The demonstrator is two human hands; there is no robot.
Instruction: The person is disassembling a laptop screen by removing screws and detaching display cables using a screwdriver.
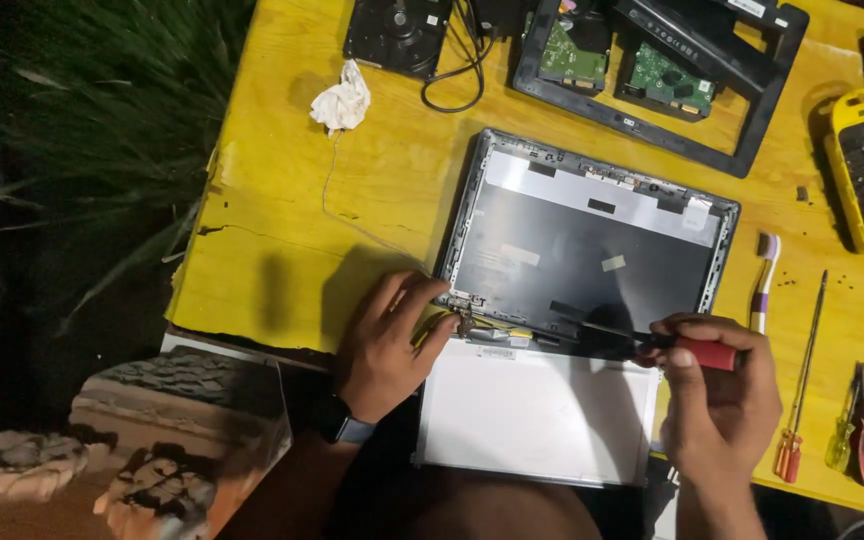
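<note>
In the head view, the left hand [384, 345] presses its fingers, spread a little and holding nothing, on the hinge corner [464, 305] of the opened laptop lid [582, 250], probably to keep it steady on the yellow bench [272, 200]. The right hand [717, 385] has its fingers clamped on a red-handled screwdriver [652, 342], whose tip reaches toward the hinge edge. A white panel [537, 415] lies just below the lid, and spare screwdrivers [802, 380] wait at the right.

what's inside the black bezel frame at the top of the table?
Two green circuit boards lie within the black bezel frame, with yellow table showing through the rest. A black panel across the frame covers whatever is beneath it.
</note>
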